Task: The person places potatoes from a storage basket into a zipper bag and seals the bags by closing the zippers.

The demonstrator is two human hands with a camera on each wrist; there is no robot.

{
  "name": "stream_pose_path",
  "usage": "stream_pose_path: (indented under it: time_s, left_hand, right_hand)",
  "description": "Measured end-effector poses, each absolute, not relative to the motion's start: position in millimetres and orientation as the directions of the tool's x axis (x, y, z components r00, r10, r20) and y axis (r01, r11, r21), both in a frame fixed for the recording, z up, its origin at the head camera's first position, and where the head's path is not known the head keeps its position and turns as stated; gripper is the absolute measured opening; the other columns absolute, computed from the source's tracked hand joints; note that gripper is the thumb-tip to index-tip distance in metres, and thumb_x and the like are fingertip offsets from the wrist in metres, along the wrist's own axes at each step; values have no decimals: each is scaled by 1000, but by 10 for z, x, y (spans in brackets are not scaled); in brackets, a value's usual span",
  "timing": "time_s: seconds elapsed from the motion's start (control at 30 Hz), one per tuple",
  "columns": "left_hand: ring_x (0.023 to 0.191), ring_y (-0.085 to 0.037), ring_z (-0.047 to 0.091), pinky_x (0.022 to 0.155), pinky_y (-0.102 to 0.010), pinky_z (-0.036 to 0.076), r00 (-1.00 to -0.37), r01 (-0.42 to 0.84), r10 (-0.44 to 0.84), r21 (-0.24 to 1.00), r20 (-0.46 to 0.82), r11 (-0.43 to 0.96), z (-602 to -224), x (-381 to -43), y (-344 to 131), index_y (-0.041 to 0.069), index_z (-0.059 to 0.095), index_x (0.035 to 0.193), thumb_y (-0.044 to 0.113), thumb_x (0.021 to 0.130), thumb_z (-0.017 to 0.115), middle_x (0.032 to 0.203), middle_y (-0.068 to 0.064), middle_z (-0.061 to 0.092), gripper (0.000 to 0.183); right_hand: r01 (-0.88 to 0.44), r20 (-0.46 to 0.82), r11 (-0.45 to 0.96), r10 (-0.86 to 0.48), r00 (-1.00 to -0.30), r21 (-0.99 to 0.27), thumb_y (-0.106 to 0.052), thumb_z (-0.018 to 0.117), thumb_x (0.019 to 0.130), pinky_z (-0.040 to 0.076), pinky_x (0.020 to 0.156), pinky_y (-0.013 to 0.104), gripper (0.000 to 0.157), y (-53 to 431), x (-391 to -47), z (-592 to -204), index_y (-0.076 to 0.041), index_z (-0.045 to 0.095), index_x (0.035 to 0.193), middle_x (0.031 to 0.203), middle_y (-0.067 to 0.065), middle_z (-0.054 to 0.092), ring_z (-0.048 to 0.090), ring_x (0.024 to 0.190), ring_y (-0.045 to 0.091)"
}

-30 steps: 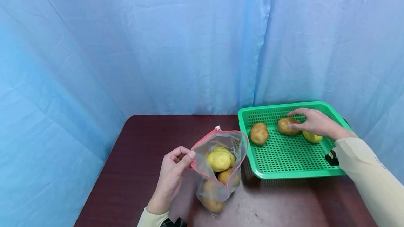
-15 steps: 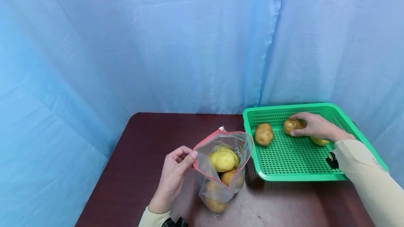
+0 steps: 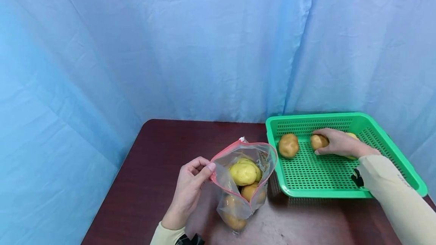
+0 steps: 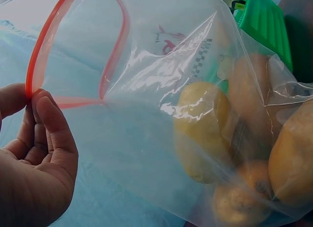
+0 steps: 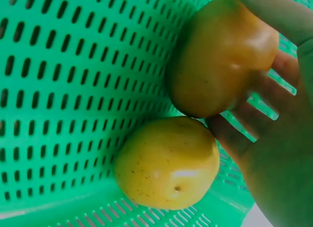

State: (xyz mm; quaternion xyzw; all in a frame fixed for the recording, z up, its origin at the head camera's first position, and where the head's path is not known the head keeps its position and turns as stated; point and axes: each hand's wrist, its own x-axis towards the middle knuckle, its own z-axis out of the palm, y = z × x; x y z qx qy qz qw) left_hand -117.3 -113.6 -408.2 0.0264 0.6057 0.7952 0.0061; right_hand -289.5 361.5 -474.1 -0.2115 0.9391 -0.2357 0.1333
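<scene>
My left hand (image 3: pixel 190 184) pinches the red zip rim of a clear zip bag (image 4: pixel 142 153) between thumb and forefinger, keeping its mouth apart. Inside the bag lie yellow potatoes (image 3: pixel 242 173) on top of brown potatoes (image 3: pixel 235 220); the bag rests on the table. In the green basket (image 3: pixel 327 193), my right hand (image 3: pixel 344 143) has its thumb and fingers curled round a brown potato (image 5: pixel 220 60). Against that one sits a yellow potato (image 5: pixel 168 163), partly hidden under the hand in the head view. Another brown potato (image 3: pixel 288 145) lies by the basket's left wall.
The dark wooden table (image 3: pixel 170 142) carries the bag at its front middle and the basket at its right. Light blue curtain (image 3: pixel 204 48) hangs behind the table and along its left side. The basket's near left corner stands close to the bag.
The head view has swung slightly left, so everything sits further right. My right hand has settled lower around the brown potato. The left hand keeps its pinch on the bag's rim.
</scene>
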Motion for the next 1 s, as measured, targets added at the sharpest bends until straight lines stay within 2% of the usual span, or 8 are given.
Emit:
stream_pose_path:
  time_s: [0.23, 0.57, 0.9, 1.0]
  left_hand:
    - [66, -6, 58, 64, -21, 53, -998, 20, 44, 966, 33, -258, -4056, -1175, -1124, 12, 68, 84, 2, 94, 69, 72, 4, 64, 15]
    - [65, -6, 57, 62, -20, 50, -999, 23, 40, 965, 35, -263, -4054, -1172, -1108, 14, 68, 83, 3, 94, 69, 71, 4, 63, 15]
    - [64, -9, 57, 61, -20, 49, -998, 26, 39, 959, 39, -282, -4061, -1169, -1101, 11, 68, 85, 3, 96, 69, 73, 2, 63, 13]
    - [64, -10, 56, 61, -21, 49, -998, 27, 42, 958, 41, -284, -4061, -1165, -1106, 10, 68, 86, 3, 96, 69, 73, 1, 63, 12]
  right_hand:
    - [-337, -126, 812, -443, -888, -476, -35, 85, 87, 49, 69, 38, 72, 3656, -2868, -4694, 6, 56, 139, 120, 18, 64, 60, 90, 22]
    - [-335, -38, 808, -402, -915, -484, -40, 80, 91, 52, 77, 45, 74, 3630, -2771, -4279, -1, 51, 147, 130, 21, 61, 64, 102, 30]
    - [-392, 101, 791, -393, -914, -470, -35, 79, 93, 52, 72, 40, 70, 3554, -2481, -3919, -2, 50, 148, 137, 21, 57, 63, 99, 28]
    - [-395, 151, 795, -369, -917, -460, -34, 81, 92, 52, 71, 37, 70, 3498, -2362, -3846, -6, 52, 148, 140, 17, 57, 61, 99, 26]
